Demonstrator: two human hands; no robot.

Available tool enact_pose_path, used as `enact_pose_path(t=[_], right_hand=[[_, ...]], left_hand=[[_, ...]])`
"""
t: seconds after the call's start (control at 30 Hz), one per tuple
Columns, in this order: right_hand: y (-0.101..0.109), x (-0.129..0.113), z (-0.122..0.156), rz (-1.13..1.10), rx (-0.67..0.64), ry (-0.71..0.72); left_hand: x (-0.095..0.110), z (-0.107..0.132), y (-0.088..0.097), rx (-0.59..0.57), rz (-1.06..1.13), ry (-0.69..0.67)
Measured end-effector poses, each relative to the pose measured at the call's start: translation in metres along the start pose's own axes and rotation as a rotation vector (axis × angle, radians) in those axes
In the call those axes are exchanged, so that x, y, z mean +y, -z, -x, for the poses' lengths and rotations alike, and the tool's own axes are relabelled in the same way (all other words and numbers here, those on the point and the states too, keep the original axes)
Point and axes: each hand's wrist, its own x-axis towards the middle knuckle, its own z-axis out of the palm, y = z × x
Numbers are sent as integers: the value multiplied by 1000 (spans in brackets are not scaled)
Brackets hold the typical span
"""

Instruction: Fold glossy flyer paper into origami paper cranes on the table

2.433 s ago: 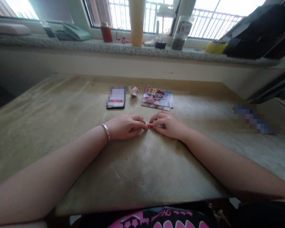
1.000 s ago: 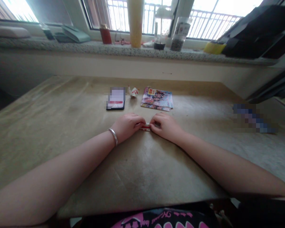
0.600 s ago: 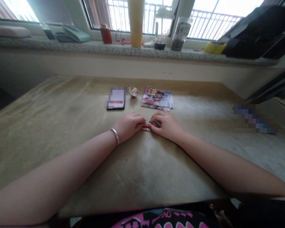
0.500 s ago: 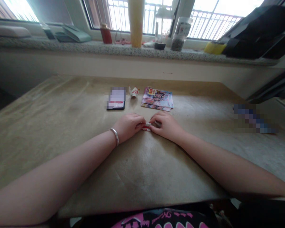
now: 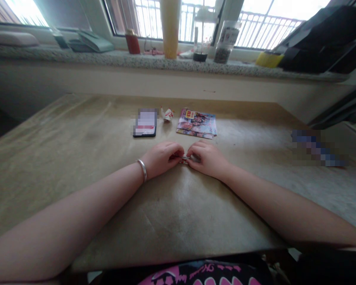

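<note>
Between my fingertips, just above or on the table, is a small folded piece of printed paper [image 5: 184,159], white with red. My left hand [image 5: 163,158], with a silver bracelet at the wrist, pinches its left end. At the right end, the thumb and fingers of my right hand [image 5: 206,158] are closed on it too. Most of the paper is hidden by the fingers. Beyond my hands lie a small stack of colourful printed leaflets [image 5: 197,122], a folded white and red paper shape [image 5: 167,115] and a phone [image 5: 145,123] with a blurred screen.
The brown table [image 5: 121,237] runs up to the wall below a window. A blurred dark blue item [image 5: 317,148] lies at the right. On the stone sill [image 5: 106,58] stand a red bottle [image 5: 132,42], a tall yellow cylinder [image 5: 169,29], clear containers and a black bag [image 5: 323,43].
My fingers have drawn slightly closer together over the paper. Less of its red and white face shows now. The other things on the table have not moved.
</note>
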Motion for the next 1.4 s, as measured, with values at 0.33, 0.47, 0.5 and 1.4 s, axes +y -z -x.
enact_pose_path(t=[0.33,0.47,0.5,1.4], right_hand=[[3,-1,-1,231,-25,132],[4,0,-1,218,-28,135],[4,0,-1,204,-29,133],[5,-1,-1,214,-47,99]], left_hand=[[1,2,3,-62,-178,-92],[-2,3,7,-124,-226,-120],[-2,3,7,-130,-228,-112],[-8,3,4,-136,-233,-66]])
